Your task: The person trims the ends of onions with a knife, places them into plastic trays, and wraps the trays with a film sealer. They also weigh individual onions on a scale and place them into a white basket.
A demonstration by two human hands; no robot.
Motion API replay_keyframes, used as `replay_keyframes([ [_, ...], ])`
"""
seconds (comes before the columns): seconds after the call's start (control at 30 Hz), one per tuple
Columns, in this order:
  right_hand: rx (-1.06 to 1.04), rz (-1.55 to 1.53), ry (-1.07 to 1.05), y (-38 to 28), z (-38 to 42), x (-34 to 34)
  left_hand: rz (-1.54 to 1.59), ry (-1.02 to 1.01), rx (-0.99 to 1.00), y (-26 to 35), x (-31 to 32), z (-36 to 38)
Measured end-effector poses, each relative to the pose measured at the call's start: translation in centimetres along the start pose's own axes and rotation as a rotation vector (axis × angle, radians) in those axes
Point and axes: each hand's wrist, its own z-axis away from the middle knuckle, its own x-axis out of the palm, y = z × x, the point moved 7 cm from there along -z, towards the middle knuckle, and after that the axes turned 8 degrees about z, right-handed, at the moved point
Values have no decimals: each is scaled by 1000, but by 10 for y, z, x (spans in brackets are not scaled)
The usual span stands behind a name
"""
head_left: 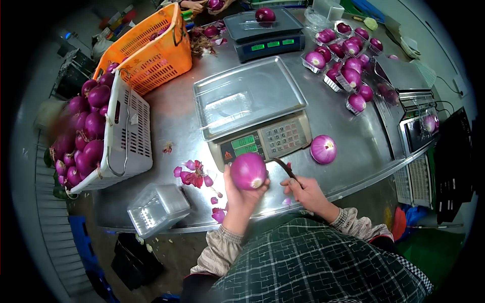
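Observation:
A peeled purple onion (pixel 248 171) rests in my left hand (pixel 242 201), its fingers wrapped round it, just in front of the scale (pixel 268 137). To its right, my right hand (pixel 306 194) is closed on a dark curved knife (pixel 286 168), whose blade points up and left toward the scale. The scale's metal tray (pixel 250 98) bears nothing. Another peeled onion (pixel 323 149) lies on the metal table right of the scale. Purple peel pieces (pixel 193 174) are scattered left of my left hand.
White crate (pixel 129 126) of onions stands left, beside an orange crate (pixel 151 55). Stacked clear trays (pixel 157 208) sit at the front left edge. A second scale (pixel 268 43) holds an onion; packed onions (pixel 348 70) lie back right. Another person's hands (pixel 194 6) show at the top.

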Motion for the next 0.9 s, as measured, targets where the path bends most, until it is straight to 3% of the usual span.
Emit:
replay_keyframes([
  [0.1, -265, 131, 71, -34, -5, -2, 37, -49, -17, 0, -1, 7],
  [0.23, -292, 168, -6, -42, -8, 2, -103, -244, 31, 3, 7, 19],
  [0.27, -271, 180, -51, -40, -9, 4, -126, -201, 78, 4, 7, 21],
  [0.37, 104, -249, -400, -27, -7, 24, -226, -94, 198, 3, 9, 27],
  [0.47, 288, -423, -468, -6, -8, 23, -54, -308, -61, -1, 6, 34],
  [0.5, 332, -452, -314, 4, -12, 15, 75, 76, -42, -3, 13, 47],
  [0.6, 89, -73, -127, -21, -19, 11, 50, -357, -199, -10, 17, 45],
  [0.63, -79, -98, -70, -41, -20, 12, -41, -419, -207, -15, 18, 46],
  [0.67, -248, -119, -15, -61, -19, 14, -246, -277, -84, -9, 9, 42],
  [0.73, -39, -212, -149, -69, -23, 15, -646, 14, 179, 12, -4, 40],
  [0.77, 39, -196, -215, -61, -27, 16, -645, -21, 297, 22, 2, 46],
  [0.9, 9, -268, -181, -61, -23, 32, -428, -139, 290, 26, 5, 54],
])
